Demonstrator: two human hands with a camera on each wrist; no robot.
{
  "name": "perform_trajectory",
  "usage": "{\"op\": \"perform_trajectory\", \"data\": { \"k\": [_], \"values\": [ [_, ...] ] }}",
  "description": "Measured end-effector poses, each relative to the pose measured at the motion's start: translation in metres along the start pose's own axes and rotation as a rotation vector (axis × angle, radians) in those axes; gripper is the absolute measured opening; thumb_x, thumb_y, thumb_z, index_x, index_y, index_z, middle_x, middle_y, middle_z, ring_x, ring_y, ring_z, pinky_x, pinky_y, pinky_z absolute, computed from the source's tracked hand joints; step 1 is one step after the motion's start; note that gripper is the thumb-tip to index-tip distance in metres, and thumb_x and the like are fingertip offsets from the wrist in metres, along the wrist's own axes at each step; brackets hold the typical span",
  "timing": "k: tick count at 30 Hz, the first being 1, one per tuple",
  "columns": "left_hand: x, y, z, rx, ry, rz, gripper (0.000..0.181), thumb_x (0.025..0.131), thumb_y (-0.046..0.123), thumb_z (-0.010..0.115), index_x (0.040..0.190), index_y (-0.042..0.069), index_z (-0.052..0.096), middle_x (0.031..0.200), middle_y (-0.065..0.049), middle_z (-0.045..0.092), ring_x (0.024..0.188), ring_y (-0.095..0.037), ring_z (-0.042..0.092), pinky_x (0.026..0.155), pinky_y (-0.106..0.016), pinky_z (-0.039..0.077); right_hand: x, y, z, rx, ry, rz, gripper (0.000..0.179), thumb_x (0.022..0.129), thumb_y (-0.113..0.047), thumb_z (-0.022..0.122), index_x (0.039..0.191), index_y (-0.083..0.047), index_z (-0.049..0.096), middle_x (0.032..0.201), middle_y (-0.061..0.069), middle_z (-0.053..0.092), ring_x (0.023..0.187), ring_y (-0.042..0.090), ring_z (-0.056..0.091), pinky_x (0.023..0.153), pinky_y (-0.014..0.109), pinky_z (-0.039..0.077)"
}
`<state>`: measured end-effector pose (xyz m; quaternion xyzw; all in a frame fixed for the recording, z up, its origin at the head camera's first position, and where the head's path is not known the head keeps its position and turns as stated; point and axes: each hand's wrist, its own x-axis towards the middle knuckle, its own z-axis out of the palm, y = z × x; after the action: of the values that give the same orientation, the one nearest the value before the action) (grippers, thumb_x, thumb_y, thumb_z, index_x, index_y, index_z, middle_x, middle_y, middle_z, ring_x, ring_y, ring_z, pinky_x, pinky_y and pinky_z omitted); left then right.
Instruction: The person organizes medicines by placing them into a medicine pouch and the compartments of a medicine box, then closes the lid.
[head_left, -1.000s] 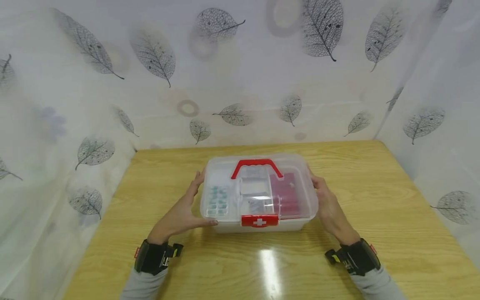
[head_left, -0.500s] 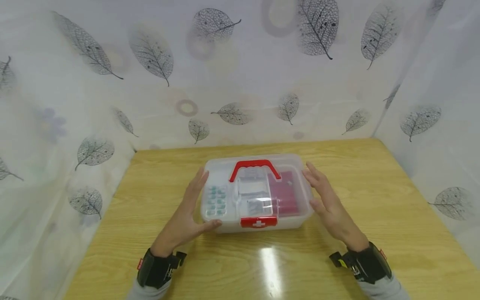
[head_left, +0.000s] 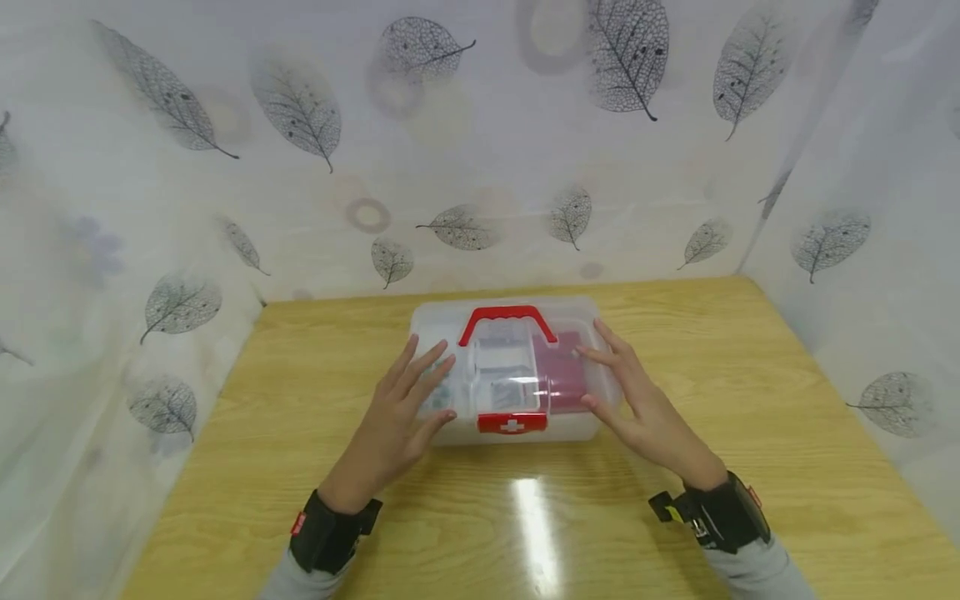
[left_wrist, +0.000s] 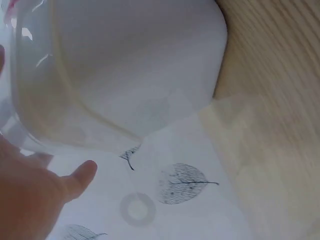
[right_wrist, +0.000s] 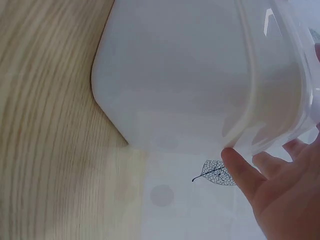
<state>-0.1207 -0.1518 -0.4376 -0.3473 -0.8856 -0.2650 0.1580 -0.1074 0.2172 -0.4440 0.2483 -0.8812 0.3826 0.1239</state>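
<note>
A first-aid box (head_left: 506, 375) with a clear lid stands on the table. On its lid is a red handle (head_left: 508, 312), and at the front a red latch (head_left: 512, 423) bears a white cross. Through the lid show a dark red item (head_left: 564, 375) and white packets. My left hand (head_left: 390, 421) spreads its fingers over the lid's left end, partly covering some green capsules. My right hand (head_left: 648, 408) has its fingers spread over the right end. Both wrist views show the whitish box wall (left_wrist: 145, 60) beside the fingers; contact with the lid is hard to tell.
The wooden table (head_left: 750, 400) extends around the box. Behind and at both sides hangs a pale curtain (head_left: 495, 150) printed with leaves. A black band with a small camera is strapped on each wrist.
The hands first held the box's two ends. The right hand came away from its side, then both moved inward over the lid's ends. The box appears slightly higher in view.
</note>
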Motion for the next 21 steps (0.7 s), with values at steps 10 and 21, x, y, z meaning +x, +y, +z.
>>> {"op": "perform_trajectory", "data": {
  "k": [10, 21],
  "values": [
    [0.023, 0.030, 0.022, 0.413, 0.086, -0.035, 0.104, 0.067, 0.076, 0.076, 0.133, 0.001, 0.049, 0.146, -0.020, 0.049, 0.144, -0.050, 0.034, 0.112, -0.063, 0.037, 0.007, 0.007, -0.006, 0.017, -0.009, 0.048, 0.058, 0.091, -0.021, 0.076, 0.143, -0.033, 0.055, 0.169, -0.006, 0.019, 0.154, 0.031, 0.023, 0.105, 0.078, 0.032],
    [0.028, 0.040, 0.035, 0.519, 0.200, -0.100, 0.109, 0.056, 0.080, 0.080, 0.123, 0.001, 0.049, 0.138, -0.020, 0.053, 0.141, -0.051, 0.039, 0.107, -0.062, 0.043, 0.009, 0.001, -0.013, -0.032, -0.002, 0.063, 0.058, 0.088, -0.026, 0.081, 0.140, -0.035, 0.058, 0.166, -0.004, 0.027, 0.144, 0.031, 0.039, 0.102, 0.067, 0.043]
  ]
}}
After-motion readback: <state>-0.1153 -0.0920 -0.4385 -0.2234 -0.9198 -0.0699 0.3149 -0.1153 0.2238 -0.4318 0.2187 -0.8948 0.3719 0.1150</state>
